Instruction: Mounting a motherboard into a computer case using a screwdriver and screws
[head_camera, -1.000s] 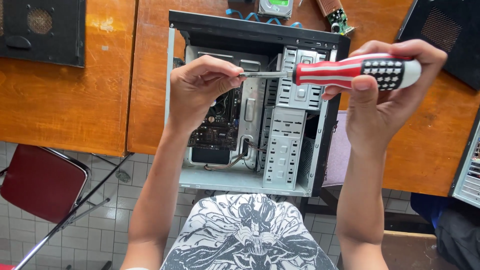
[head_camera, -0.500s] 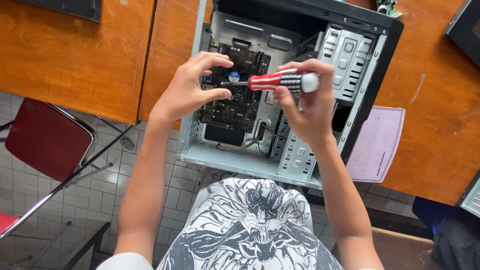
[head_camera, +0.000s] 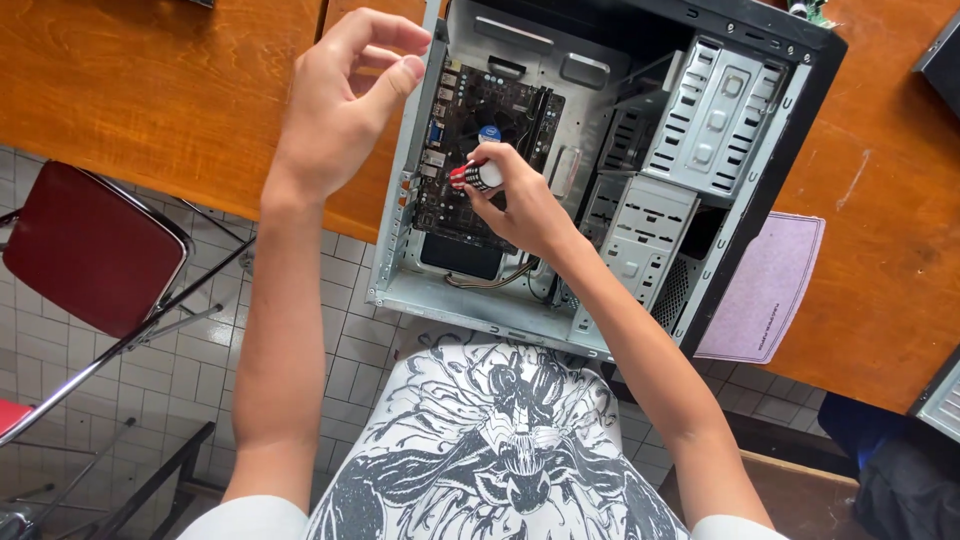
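Right hand (head_camera: 520, 205): I grip the screwdriver (head_camera: 475, 175), upright over the motherboard (head_camera: 480, 120).
Left hand (head_camera: 340, 100): fingers spread, empty, beside the motherboard.
Risk: I judge a slipping tip could gouge the motherboard.

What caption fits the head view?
Right hand holds a screwdriver inside the open case; left hand hovers empty.

Red-handled screwdriver (head_camera: 474, 175), seemingly upright, over motherboard (head_camera: 490, 130) inside case
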